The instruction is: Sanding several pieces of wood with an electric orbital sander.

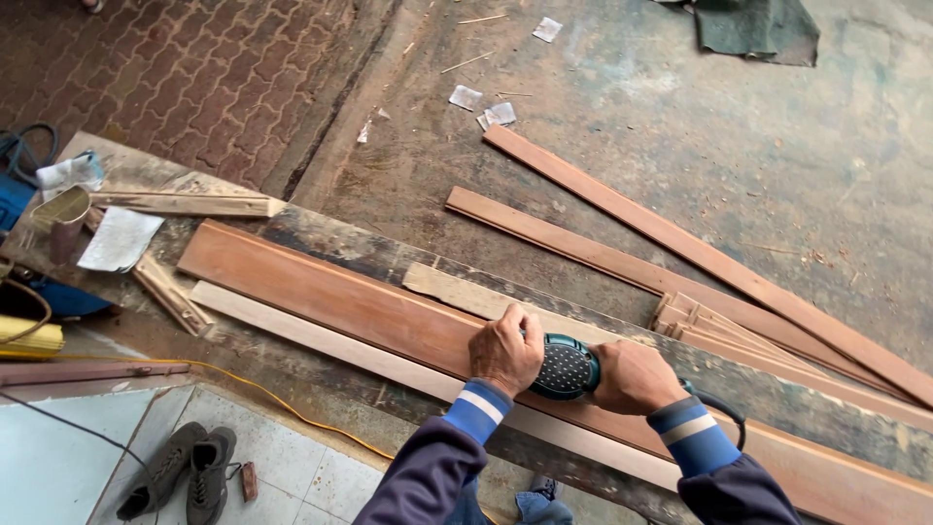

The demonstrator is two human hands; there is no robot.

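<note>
Left hand (504,350) and right hand (634,377) grip green sander (565,368) on reddish board (321,292).

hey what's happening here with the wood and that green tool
A person is holding a green power sander on a long reddish board that lies on a worn workbench. The left hand grips the sander's front, and the right hand holds its rear, where a black cord leaves it. A paler strip lies alongside the board. More boards lie on the concrete floor beyond, and a pair of shoes sits on the tiles below.
</note>
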